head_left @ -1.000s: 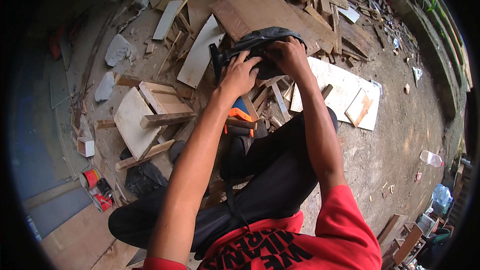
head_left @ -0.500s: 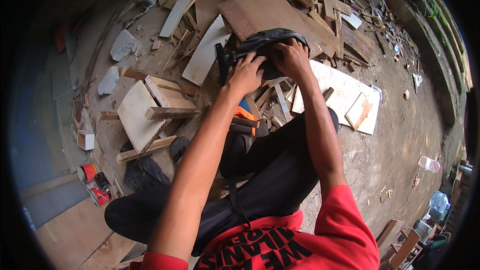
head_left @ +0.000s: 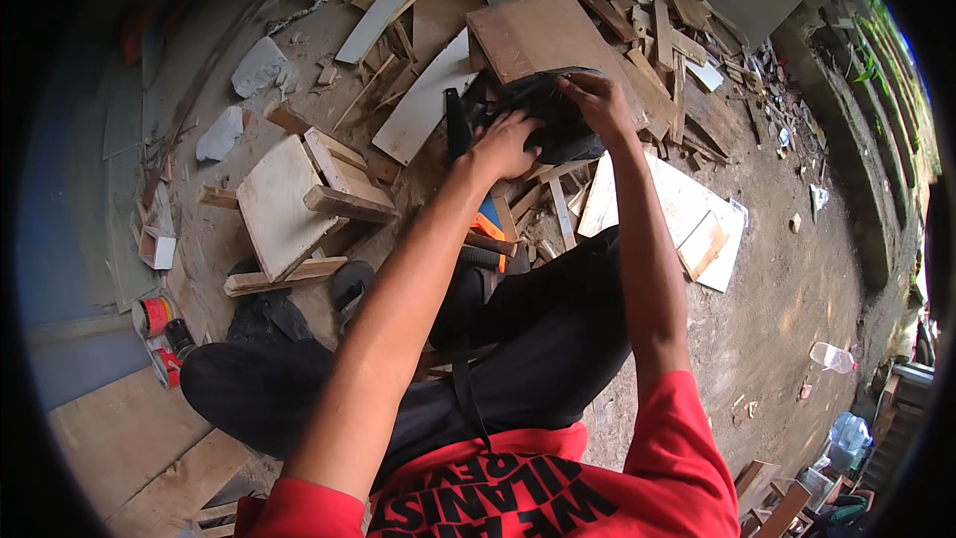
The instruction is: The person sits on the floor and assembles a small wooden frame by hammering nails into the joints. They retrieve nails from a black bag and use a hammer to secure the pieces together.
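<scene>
While both arms reach forward over the bent legs in black trousers (head_left: pixel 558 339), the work looks to be at a handling stage: a dark bag-like bundle (head_left: pixel 558 125) is being gripped and adjusted on the ground, not lifted clear. Beyond the hands lies a brown board (head_left: pixel 543 35), with the bundle resting against its near edge. To the left of the left hand sits a pale square panel (head_left: pixel 274 199), well apart. Just right of the right forearm lies a white sheet (head_left: pixel 677 209).

Left hand (head_left: pixel 506 142) presses on the bundle's near side, fingers curled over it, seemingly closed on the fabric. Right hand (head_left: pixel 596 100) pinches the bundle's top edge, fingers bent tight. A black strap-like piece (head_left: pixel 456 125) stands just left of the left hand; whether it is attached, I cannot tell.

Judgement: next move calls for both grips to hold steady while the material is pulled or opened.
</scene>
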A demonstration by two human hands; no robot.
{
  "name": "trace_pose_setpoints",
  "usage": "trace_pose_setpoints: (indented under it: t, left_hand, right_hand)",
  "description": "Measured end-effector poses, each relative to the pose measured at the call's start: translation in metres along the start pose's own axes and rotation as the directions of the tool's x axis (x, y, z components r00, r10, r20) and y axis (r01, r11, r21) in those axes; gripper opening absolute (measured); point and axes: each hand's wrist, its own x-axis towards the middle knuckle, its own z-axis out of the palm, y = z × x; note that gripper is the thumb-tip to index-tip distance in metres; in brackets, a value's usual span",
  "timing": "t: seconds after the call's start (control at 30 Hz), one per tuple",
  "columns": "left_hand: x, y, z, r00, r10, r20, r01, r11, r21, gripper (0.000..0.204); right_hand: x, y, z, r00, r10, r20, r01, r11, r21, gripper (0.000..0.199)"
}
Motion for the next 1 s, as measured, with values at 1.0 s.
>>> trace_pose_setpoints:
  t: [1.0]
  left_hand:
    - [0.007,0.014,0.003,0.997,-0.078,-0.019,0.076,0.992,-0.098,0.052]
  right_hand:
    - [-0.068,0.032,-0.003,0.964,-0.238,-0.118,0.115,0.774,-0.623,0.020]
